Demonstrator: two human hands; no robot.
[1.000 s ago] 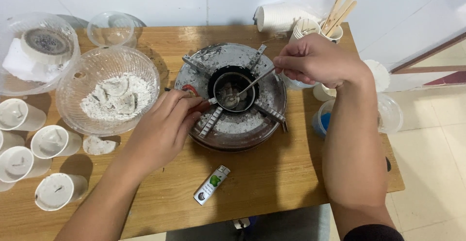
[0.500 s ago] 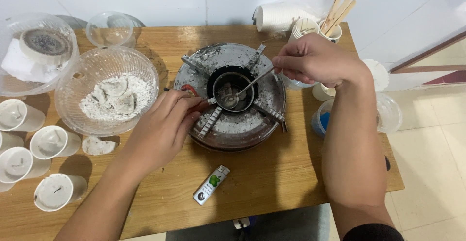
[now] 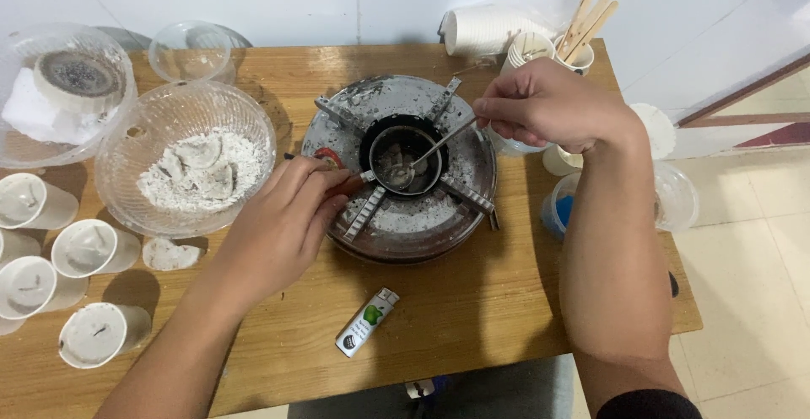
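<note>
Metal spoon (image 3: pixel 426 156) pinched in right hand (image 3: pixel 548 102) over pot (image 3: pixel 405 159).

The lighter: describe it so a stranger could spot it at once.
Start at the round grey burner in the middle of the wooden table. Just below it, near the table's front edge between the two forearms, lies the lighter. It is small, white and slim, with a green mark and a metal top, and lies alone.
</note>
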